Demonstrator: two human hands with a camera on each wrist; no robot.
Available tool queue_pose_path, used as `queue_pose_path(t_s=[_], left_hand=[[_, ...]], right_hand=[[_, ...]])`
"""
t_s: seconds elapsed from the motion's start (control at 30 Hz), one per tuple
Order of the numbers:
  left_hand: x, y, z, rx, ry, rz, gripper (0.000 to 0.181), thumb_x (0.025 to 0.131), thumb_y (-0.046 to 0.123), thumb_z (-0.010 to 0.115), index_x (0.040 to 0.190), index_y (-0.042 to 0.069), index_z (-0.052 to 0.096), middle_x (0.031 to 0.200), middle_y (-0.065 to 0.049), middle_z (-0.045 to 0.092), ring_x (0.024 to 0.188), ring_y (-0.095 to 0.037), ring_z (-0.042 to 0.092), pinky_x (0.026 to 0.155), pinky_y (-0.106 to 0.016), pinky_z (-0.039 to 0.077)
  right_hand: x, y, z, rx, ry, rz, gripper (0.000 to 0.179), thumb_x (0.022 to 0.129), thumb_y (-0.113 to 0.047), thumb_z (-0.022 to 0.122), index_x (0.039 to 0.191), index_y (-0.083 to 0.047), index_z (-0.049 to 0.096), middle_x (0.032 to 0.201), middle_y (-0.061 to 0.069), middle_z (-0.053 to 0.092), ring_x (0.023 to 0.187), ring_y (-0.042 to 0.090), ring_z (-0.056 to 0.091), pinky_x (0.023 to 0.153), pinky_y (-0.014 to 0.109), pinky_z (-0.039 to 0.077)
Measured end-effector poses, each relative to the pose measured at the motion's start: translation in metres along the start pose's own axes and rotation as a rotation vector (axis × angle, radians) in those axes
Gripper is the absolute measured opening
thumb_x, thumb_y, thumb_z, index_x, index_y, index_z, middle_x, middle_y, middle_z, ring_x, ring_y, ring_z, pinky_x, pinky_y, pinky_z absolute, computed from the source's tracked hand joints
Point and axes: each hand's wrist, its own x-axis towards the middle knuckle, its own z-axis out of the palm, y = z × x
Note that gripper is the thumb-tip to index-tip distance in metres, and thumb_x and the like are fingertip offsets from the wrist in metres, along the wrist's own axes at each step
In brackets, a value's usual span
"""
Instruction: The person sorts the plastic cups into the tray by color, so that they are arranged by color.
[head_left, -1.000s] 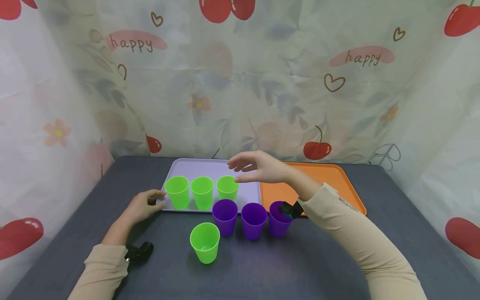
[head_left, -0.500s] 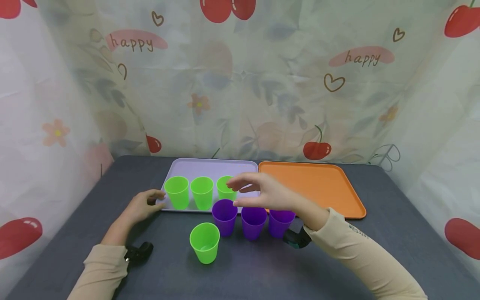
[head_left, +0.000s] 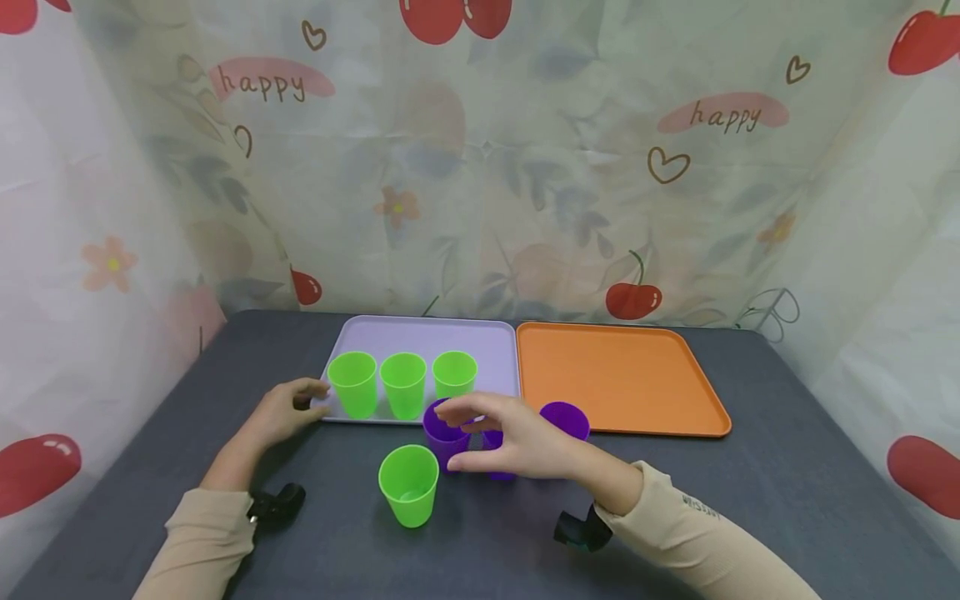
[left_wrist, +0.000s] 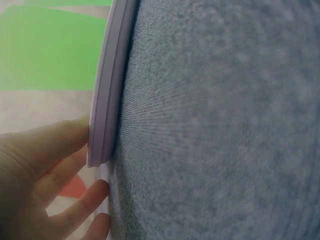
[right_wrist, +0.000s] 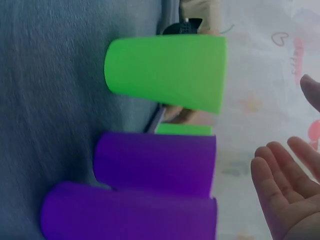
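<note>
My left hand (head_left: 283,412) touches the left edge of the lavender tray (head_left: 431,333), thumb and fingers relaxed. In the left wrist view, one fingertip meets the tray's rim near its corner (left_wrist: 102,145). Three green cups stand upright in a row on that tray, the left one (head_left: 354,387) nearest this hand. My right hand (head_left: 517,437) hovers with fingers spread and nothing in them. It overlaps the purple cups on the table: the left one (head_left: 441,444), the mostly hidden middle one and the right one (head_left: 566,419). Another green cup (head_left: 409,492) stands upright in front.
An orange tray (head_left: 622,379) lies against the right side of the lavender one. Both sit toward the back of the dark grey table (head_left: 675,475). A printed curtain (head_left: 487,208) hangs behind, and a thin wire (head_left: 776,308) shows at the back right corner.
My right hand has come down and toward me, from above the lavender tray to over the purple cups, still empty. My left hand has stayed at the tray's edge. The cups have not moved.
</note>
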Motion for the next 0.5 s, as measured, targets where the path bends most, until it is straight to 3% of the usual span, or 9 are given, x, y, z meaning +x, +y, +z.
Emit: queue_pose_path(t_s=[0.5], left_hand=[[0.001,0.001,-0.003,-0.001,-0.020,-0.015,0.038,0.087,0.016,0.064,0.118,-0.004,0.058,0.115,-0.026,0.061,0.110,-0.044,0.055,0.092,-0.054,0.045]], right_hand=[[-0.003,0.006,0.030,-0.016,0.029,0.024,0.054,0.078,-0.013,0.075,0.125,-0.001,0.052,0.124,0.014,0.060,0.116,0.026,0.058,0.095,0.024,0.049]])
